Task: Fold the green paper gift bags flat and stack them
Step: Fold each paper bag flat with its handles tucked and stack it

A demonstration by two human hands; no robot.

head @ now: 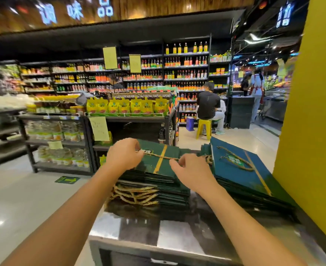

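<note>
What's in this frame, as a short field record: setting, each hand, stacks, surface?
setting: shop aisle, shelves of bottles behind
left hand: pinches the rope handle of the top bag
right hand: pinches the same rope handle further along
left stack: flat green bags, top bag lying on it
right stack: flat green bags, beside the left stack, next to a yellow pillar
surface: shiny metal counter under both stacks

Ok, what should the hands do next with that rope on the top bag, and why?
Probably lay the rope handle down flat on the top bag and let go. Both the left hand and right hand pinch it, the bag already lies flat on the left stack, and the rope on the neighbouring bag lies flat too.
</note>
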